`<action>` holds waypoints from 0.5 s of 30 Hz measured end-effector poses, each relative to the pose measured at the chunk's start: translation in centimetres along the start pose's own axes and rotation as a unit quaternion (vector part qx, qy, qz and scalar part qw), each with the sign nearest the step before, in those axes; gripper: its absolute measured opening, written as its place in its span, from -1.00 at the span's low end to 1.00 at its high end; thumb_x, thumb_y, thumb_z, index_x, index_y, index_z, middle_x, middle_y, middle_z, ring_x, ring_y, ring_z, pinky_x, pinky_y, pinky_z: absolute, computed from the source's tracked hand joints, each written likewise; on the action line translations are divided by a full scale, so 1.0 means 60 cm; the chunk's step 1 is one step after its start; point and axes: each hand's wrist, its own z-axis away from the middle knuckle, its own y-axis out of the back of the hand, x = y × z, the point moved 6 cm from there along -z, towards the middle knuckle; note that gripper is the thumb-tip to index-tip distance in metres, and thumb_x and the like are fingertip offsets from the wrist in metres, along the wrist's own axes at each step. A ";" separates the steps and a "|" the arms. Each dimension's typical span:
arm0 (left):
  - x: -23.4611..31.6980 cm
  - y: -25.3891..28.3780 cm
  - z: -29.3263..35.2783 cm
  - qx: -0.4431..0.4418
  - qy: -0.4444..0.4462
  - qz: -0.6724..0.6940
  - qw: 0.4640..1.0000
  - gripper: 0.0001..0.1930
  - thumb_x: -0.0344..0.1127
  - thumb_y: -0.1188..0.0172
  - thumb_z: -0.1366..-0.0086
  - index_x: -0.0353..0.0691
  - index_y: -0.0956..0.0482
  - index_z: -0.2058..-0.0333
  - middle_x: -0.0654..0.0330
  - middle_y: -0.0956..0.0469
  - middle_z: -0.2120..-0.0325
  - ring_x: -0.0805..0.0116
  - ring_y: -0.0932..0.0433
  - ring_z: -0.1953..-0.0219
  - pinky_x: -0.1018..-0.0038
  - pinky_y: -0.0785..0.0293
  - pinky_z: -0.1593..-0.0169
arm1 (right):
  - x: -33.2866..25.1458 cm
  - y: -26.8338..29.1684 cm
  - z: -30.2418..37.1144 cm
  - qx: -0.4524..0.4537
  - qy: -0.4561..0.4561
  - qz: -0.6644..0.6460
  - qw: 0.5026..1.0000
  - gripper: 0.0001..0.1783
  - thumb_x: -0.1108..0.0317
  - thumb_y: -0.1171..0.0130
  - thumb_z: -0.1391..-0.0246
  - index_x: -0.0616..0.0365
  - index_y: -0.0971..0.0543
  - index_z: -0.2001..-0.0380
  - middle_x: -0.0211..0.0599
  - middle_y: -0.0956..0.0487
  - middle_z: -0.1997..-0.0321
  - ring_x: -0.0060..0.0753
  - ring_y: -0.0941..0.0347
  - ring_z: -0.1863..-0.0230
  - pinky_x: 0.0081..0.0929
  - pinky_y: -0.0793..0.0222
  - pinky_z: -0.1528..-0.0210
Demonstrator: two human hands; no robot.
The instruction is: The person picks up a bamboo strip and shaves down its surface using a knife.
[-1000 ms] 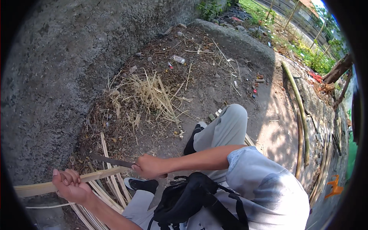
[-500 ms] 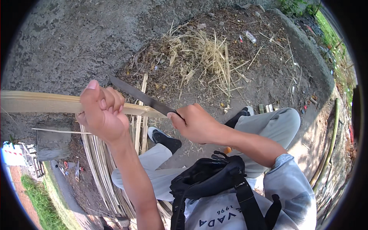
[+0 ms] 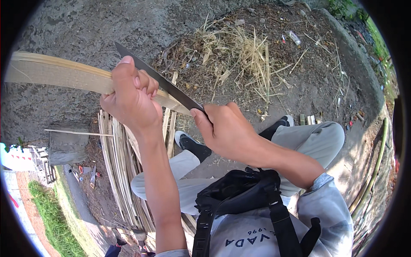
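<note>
Knife laid across a pale strip between two gripping hands

The step in hand looks like shaving or smoothing the pale strip (image 3: 60, 73), held clear of the ground (image 3: 312, 92) in front of the person's lap. The left hand (image 3: 135, 98) has its fingers curled tightly around the strip, thumb raised beside them. The right hand (image 3: 227, 128) wraps its fingers round the handle end of the knife (image 3: 165, 81), whose blade slants up past the left knuckles, tip beyond the left thumb. Whether the cutting edge actually bites the strip is hard to tell from this angle. The next move calls for a firm left grip and a shallow blade angle, with the edge kept off those knuckles.

Against the frame half a second ago, the blade tip now reaches past the left thumb, the hands sit slightly closer together, and the strip's far end tilts higher. The heap of shavings (image 3: 239, 51) lies unchanged near the ground's wall-side edge, below the rough wall (image 3: 98, 34).
</note>
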 end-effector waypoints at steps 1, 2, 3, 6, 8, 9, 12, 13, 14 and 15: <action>-0.002 -0.002 -0.001 -0.004 0.001 0.003 1.000 -0.60 -0.27 -0.10 -0.18 -0.06 -0.13 0.75 0.37 -0.02 0.86 0.57 0.00 0.79 0.55 0.06 0.66 | 0.026 -0.011 0.003 0.045 0.021 0.024 0.998 -0.58 0.29 0.00 -0.19 0.41 -0.48 0.64 0.22 -0.37 0.76 0.25 -0.39 0.64 -0.04 -0.27 0.54; -0.004 0.004 -0.002 0.004 -0.001 0.027 1.000 -0.65 -0.32 -0.13 -0.16 -0.14 -0.22 0.73 0.37 -0.07 0.84 0.58 -0.05 0.81 0.55 0.04 0.68 | 0.048 -0.019 0.005 0.089 0.044 0.048 0.994 -0.55 0.26 -0.01 -0.20 0.39 -0.45 0.68 0.16 -0.34 0.78 0.19 -0.36 0.70 -0.10 -0.19 0.61; -0.010 0.005 -0.003 0.012 -0.003 0.053 0.999 -0.70 -0.36 -0.16 -0.13 -0.21 -0.31 0.72 0.38 -0.11 0.82 0.59 -0.10 0.82 0.55 0.02 0.69 | 0.075 -0.022 0.006 0.093 0.044 0.051 0.993 -0.55 0.26 -0.01 -0.20 0.39 -0.45 0.68 0.16 -0.34 0.78 0.19 -0.36 0.70 -0.10 -0.19 0.61; -0.027 0.007 -0.001 -0.022 0.020 0.063 0.998 -0.71 -0.37 -0.17 -0.12 -0.22 -0.33 0.71 0.36 -0.13 0.82 0.59 -0.11 0.81 0.55 0.02 0.69 | 0.116 -0.024 -0.006 0.036 -0.009 0.046 0.998 -0.55 0.26 -0.01 -0.19 0.39 -0.45 0.69 0.15 -0.34 0.79 0.18 -0.34 0.73 -0.10 -0.20 0.61; -0.007 -0.002 0.003 -0.013 0.009 0.033 0.999 -0.66 -0.33 -0.15 -0.14 -0.15 -0.24 0.72 0.36 -0.09 0.83 0.57 -0.07 0.80 0.54 0.03 0.67 | 0.055 -0.009 -0.004 0.050 0.017 -0.001 0.999 -0.55 0.27 -0.01 -0.19 0.39 -0.45 0.69 0.14 -0.34 0.80 0.17 -0.31 0.74 -0.08 -0.20 0.60; 0.001 -0.010 0.007 -0.015 -0.001 0.011 1.000 -0.61 -0.29 -0.14 -0.16 -0.07 -0.14 0.74 0.36 -0.04 0.85 0.56 -0.04 0.80 0.54 0.04 0.65 | 0.057 -0.018 0.004 0.041 0.008 -0.005 0.999 -0.55 0.27 -0.01 -0.19 0.39 -0.45 0.69 0.14 -0.34 0.80 0.17 -0.31 0.74 -0.08 -0.20 0.60; -0.002 -0.002 0.001 0.005 -0.011 -0.007 1.000 -0.61 -0.28 -0.15 -0.17 -0.07 -0.15 0.73 0.36 -0.04 0.85 0.56 -0.03 0.80 0.55 0.04 0.65 | 0.068 -0.029 -0.001 0.041 -0.024 0.013 0.999 -0.60 0.34 0.02 -0.17 0.45 -0.49 0.63 0.25 -0.40 0.71 0.31 -0.39 0.59 0.01 -0.33 0.48; -0.014 -0.001 -0.003 0.023 -0.002 -0.001 1.000 -0.60 -0.28 -0.15 -0.17 -0.08 -0.15 0.73 0.36 -0.04 0.85 0.56 -0.03 0.80 0.55 0.05 0.65 | 0.094 -0.031 -0.003 0.047 -0.020 0.018 0.999 -0.60 0.34 0.02 -0.17 0.45 -0.49 0.63 0.25 -0.40 0.71 0.31 -0.39 0.59 0.01 -0.33 0.48; -0.020 0.002 -0.003 0.020 0.005 0.002 1.000 -0.61 -0.28 -0.15 -0.17 -0.07 -0.15 0.73 0.36 -0.04 0.85 0.56 -0.02 0.79 0.55 0.04 0.65 | 0.118 -0.040 0.001 0.047 -0.010 0.026 0.998 -0.59 0.31 0.00 -0.18 0.43 -0.47 0.66 0.18 -0.37 0.76 0.22 -0.35 0.68 -0.05 -0.25 0.56; -0.023 0.002 -0.005 0.018 0.005 0.005 1.000 -0.61 -0.28 -0.15 -0.17 -0.07 -0.15 0.73 0.36 -0.04 0.85 0.56 -0.02 0.79 0.55 0.04 0.65 | 0.140 -0.045 0.002 0.048 -0.001 0.034 0.998 -0.56 0.29 -0.02 -0.19 0.40 -0.44 0.69 0.10 -0.34 0.81 0.13 -0.31 0.77 -0.11 -0.18 0.64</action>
